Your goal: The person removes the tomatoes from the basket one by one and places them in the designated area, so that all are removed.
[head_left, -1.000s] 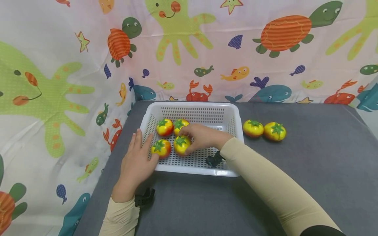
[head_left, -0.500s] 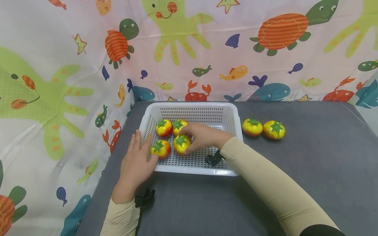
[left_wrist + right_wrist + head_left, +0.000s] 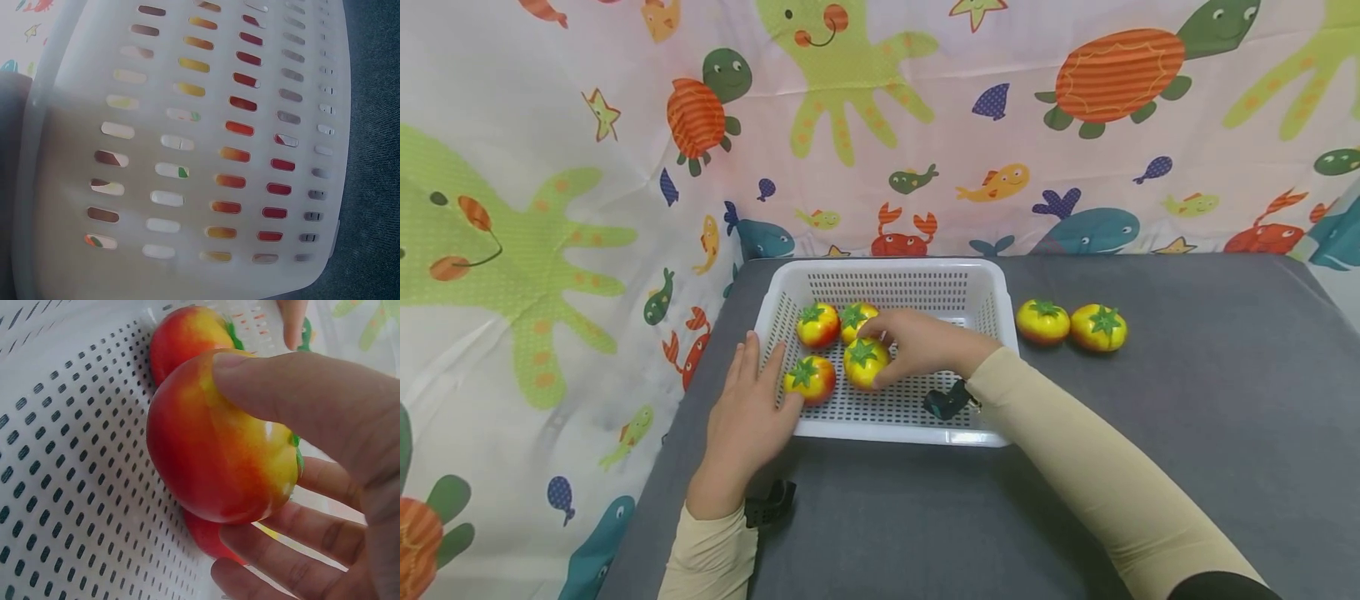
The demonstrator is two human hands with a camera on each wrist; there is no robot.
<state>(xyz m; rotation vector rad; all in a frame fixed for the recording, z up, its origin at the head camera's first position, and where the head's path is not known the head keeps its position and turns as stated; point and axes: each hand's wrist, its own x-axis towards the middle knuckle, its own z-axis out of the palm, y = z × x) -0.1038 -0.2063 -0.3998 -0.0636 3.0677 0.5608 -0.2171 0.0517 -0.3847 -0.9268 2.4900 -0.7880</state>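
Note:
My right hand (image 3: 925, 343) reaches into a white perforated plastic basket (image 3: 887, 432) and grips a yellow-and-red toy tomato (image 3: 866, 367) with a green leafy top. In the right wrist view the thumb and fingers are round this tomato (image 3: 212, 444), which looks slightly raised off the basket floor. Three more tomatoes sit in the left part of the basket: front left (image 3: 810, 380), back left (image 3: 818, 325) and back right (image 3: 856, 318). Straight-fingered, my left hand (image 3: 748, 417) rests on the basket's left end, its thumb close to the front-left tomato. The left wrist view shows only the basket's slotted wall (image 3: 134, 147).
Two more toy tomatoes, one nearer the basket (image 3: 1042, 323) and one farther right (image 3: 1098, 328), lie on the dark grey tabletop (image 3: 1217, 392). A sea-animal print curtain (image 3: 857, 196) borders the back and left of the table.
My right hand and the gripped tomato have shifted slightly up and to the right in the head view. The left hand and the other tomatoes stay in place.

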